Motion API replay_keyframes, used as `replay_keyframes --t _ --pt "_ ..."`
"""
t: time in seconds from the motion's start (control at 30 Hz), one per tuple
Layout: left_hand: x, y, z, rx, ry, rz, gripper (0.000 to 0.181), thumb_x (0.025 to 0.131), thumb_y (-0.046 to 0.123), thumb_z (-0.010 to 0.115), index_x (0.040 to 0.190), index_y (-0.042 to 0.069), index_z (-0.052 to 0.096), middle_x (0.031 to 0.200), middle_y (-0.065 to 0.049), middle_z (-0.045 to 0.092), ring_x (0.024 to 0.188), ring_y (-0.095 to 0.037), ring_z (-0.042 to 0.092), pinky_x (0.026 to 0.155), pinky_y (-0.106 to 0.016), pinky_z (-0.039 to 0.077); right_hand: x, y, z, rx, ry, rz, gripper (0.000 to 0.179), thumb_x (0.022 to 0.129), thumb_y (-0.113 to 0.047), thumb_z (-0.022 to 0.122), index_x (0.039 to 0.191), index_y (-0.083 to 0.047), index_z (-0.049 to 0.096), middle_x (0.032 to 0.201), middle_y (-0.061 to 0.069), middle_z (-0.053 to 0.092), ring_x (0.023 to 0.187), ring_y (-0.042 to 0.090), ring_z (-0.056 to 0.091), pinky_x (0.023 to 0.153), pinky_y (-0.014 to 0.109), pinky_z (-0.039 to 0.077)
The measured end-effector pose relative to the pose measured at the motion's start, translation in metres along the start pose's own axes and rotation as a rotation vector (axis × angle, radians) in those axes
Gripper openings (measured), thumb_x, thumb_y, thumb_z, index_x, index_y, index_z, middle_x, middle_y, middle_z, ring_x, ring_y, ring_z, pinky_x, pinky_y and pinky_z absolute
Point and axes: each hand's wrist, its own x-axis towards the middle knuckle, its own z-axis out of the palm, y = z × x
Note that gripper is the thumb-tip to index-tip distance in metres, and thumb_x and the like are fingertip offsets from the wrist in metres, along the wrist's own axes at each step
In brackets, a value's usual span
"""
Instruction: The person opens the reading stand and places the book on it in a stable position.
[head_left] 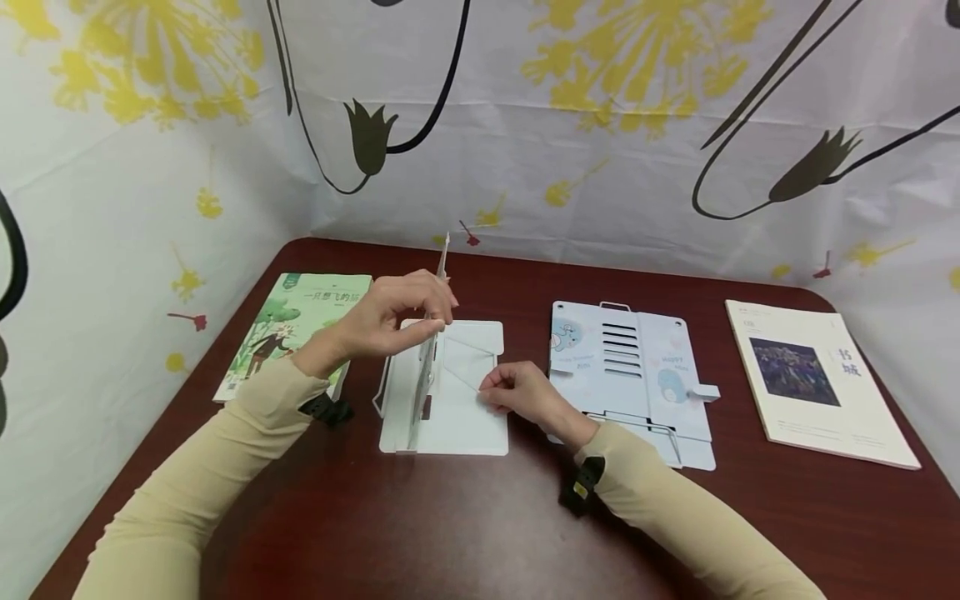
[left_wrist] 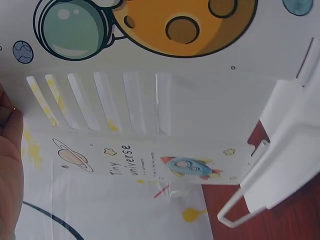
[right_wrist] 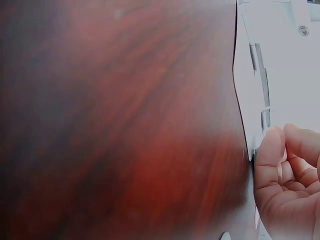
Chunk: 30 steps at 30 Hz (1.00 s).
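Observation:
A white folding book stand (head_left: 468, 433) lies on the table with its panel raised nearly upright. My left hand (head_left: 393, 317) grips the top part of that raised panel. In the left wrist view the panel (left_wrist: 215, 107) shows slots, an orange planet, a rocket and the words "Tiny universe"; only part of the hand (left_wrist: 10, 150) appears at the left edge. Over the base, my right hand (head_left: 528, 396) pinches a thin wire support (head_left: 468, 343) between thumb and forefinger. The right wrist view shows these fingertips together beside the base, the wire hardly visible there.
A second book stand (head_left: 585, 333), unfolded flat with blue drawings, lies just right of my right hand. A green picture book (head_left: 300, 312) is at the left, partly behind my left hand. At the far right lies a cream book (head_left: 817, 425). Patterned cloth (head_left: 480, 108) hangs behind the table.

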Motion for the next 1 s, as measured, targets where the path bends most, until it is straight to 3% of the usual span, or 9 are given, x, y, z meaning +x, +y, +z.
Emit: replay_keyframes --t 0.23,0.4,0.77,1.0 --pt "0.008 -0.002 0.010 0.013 -0.018 -0.012 0.009 0.087 0.007 0.059 0.080 0.008 0.065 0.087 -0.004 0.065 0.096 -0.019 0.060 0.100 -0.039 0.042 0.000 0.001 0.001 0.044 -0.009 0.045 0.011 0.085 -0.004 0.067 0.088 0.007 0.067 0.067 0.008 0.061 0.057 0.009 0.055 0.054 0.023 0.051" --pt "0.011 -0.004 0.015 0.006 -0.023 -0.015 0.011 0.083 -0.001 0.061 0.080 0.009 0.065 0.086 -0.005 0.065 0.095 -0.019 0.060 0.100 -0.039 0.042 -0.002 -0.002 0.000 0.072 -0.023 0.064 0.011 0.086 -0.003 0.065 0.090 0.007 0.066 0.065 0.004 0.058 0.054 0.008 0.052 0.050 0.020 0.047" --pt "0.017 -0.011 0.027 -0.006 -0.053 0.016 0.017 0.092 0.018 0.057 0.080 0.009 0.064 0.086 -0.002 0.064 0.094 -0.016 0.060 0.100 -0.039 0.042 -0.001 0.000 0.001 0.113 -0.038 0.092 0.014 0.087 -0.006 0.065 0.092 0.008 0.065 0.065 0.007 0.060 0.051 0.008 0.052 0.047 0.019 0.043" --pt "0.019 -0.014 0.032 -0.012 -0.071 0.004 0.010 0.089 0.012 0.059 0.080 0.009 0.064 0.087 -0.003 0.065 0.095 -0.016 0.060 0.102 -0.040 0.041 -0.001 0.000 0.001 0.105 -0.037 0.095 0.015 0.088 -0.007 0.065 0.092 0.007 0.066 0.071 0.010 0.064 0.050 0.008 0.052 0.046 0.020 0.042"
